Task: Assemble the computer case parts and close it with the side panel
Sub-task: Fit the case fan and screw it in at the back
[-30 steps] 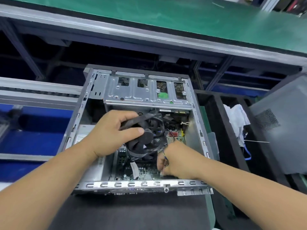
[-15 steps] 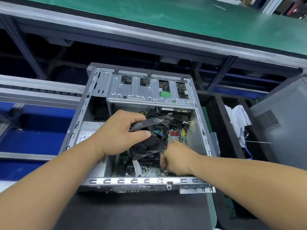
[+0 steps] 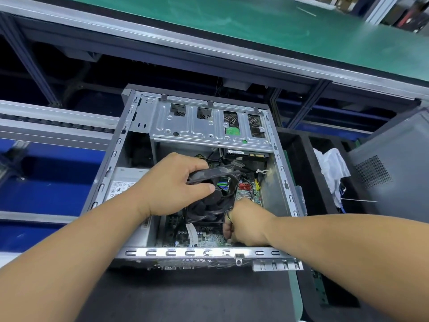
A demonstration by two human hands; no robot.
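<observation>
At the left side of the open computer case (image 3: 111,156), which lies on its side with its long axis running away from the person, sits the grey power supply (image 3: 126,182) against the left wall. Next, the left hand (image 3: 173,185) grasps the black cooler fan (image 3: 212,194) by its upper-left rim, thumb on the near face and fingers over the far edge, holding it tilted above the motherboard (image 3: 209,238). Just right of the fan's lower edge, the right hand (image 3: 247,225) is curled low over the board, apparently pinching the fan's thin cable at a connector, though the fingertips are hidden. The left hand is thus the nearer to the fan. Farther right, outside the case, leans the grey side panel (image 3: 390,177).
</observation>
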